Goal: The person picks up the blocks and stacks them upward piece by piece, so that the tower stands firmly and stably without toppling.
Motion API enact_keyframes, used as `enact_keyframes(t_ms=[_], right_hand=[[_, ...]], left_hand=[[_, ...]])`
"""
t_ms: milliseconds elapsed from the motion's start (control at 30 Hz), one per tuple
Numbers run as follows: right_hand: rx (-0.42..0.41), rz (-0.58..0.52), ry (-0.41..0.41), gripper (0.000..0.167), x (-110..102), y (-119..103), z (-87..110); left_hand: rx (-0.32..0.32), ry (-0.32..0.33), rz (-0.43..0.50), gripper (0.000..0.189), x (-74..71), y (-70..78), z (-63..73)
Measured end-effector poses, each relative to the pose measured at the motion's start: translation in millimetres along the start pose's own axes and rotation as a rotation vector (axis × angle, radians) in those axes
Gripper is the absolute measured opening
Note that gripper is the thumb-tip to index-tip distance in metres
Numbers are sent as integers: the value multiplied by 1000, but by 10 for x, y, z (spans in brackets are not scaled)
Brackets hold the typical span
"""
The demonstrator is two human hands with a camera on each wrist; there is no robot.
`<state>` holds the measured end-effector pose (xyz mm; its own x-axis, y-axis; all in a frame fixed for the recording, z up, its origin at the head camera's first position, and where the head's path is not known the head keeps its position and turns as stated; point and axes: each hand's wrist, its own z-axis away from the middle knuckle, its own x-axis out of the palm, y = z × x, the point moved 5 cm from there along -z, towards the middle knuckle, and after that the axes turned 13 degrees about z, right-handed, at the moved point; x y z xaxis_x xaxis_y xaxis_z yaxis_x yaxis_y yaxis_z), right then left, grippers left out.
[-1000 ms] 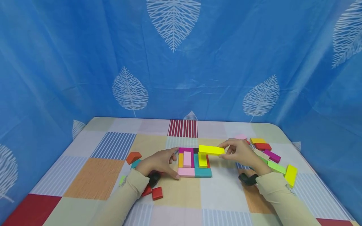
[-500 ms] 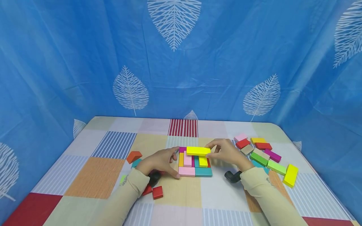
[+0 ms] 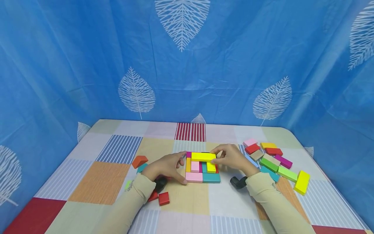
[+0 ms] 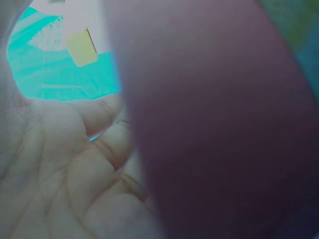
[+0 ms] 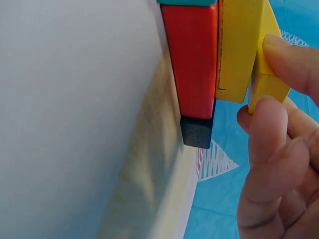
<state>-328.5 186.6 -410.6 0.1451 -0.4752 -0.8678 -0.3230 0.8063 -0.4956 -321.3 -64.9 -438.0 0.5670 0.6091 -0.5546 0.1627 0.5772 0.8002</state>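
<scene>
My right hand (image 3: 230,157) pinches the right end of a long yellow block (image 3: 203,157) between thumb and fingers. That block lies crosswise over the back part of a flat block layout, above a pink block (image 3: 194,167) and a second yellow block (image 3: 211,167). In the right wrist view, a red block (image 5: 192,59) and a black block (image 5: 197,132) sit lower, beside the yellow ones. My left hand (image 3: 166,167) lies along the layout's left side, index fingertip at the purple block (image 3: 189,154) and thumb by the front pink block (image 3: 194,177). A teal block (image 3: 211,177) forms the front right corner.
Several loose blocks lie to the right, among them a green block (image 3: 269,164) and a yellow block (image 3: 302,182). On the left are an orange block (image 3: 139,161) and a red block (image 3: 164,198). A dark blurred surface (image 4: 214,124) fills much of the left wrist view.
My right hand has carried the long yellow block leftward from the layout's right side and lowered it over the back part. The left hand stays in place.
</scene>
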Motion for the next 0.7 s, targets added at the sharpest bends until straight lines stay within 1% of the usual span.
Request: enact_keyframes(t_ms=[133,333,500,600,700], right_hand=[[16,-8,-10,35,-1,6,2],[11,-19,-27,35,10,19,-3],[15,-41,-85,46,-12,45,20],[-15,-24,-104,52,-82,82,60],[-51,1,-98,50,-188,138,124]], left_hand=[[5,-7,3,116,-2,9,2],[7,-8,4,116,1,13,-2],[7,-5,10,116,6,10,-2],[5,-5,13,116,11,9,-3],[3,-3,10,116,11,10,1]])
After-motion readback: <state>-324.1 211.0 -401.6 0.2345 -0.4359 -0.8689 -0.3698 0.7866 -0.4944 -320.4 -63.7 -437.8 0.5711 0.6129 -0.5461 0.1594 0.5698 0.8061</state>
